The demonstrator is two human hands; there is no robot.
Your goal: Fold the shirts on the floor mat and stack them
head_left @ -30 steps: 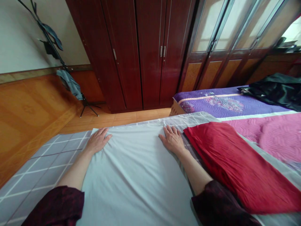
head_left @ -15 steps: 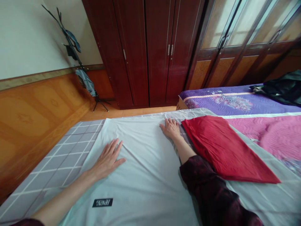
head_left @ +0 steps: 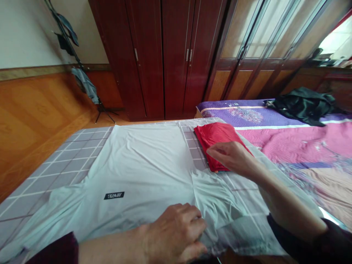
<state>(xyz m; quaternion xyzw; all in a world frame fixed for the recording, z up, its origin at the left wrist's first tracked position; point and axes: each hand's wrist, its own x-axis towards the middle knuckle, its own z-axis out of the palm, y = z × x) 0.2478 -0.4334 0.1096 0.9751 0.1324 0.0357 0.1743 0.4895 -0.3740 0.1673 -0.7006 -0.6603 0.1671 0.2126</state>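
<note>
The limp, light white T-shirt [head_left: 137, 165] is best held at its hem, where the left hand [head_left: 173, 231] curls shut; the right hand [head_left: 231, 156], fingers together, reaches over red cloth [head_left: 217, 137] beside it.

My view is evenly lit and fairly sharp, with a white glare [head_left: 335, 42] at top right. Shadows stay soft, and the wide lens bends the wardrobe [head_left: 154, 55] and wall [head_left: 27, 33] near the edges.
</note>
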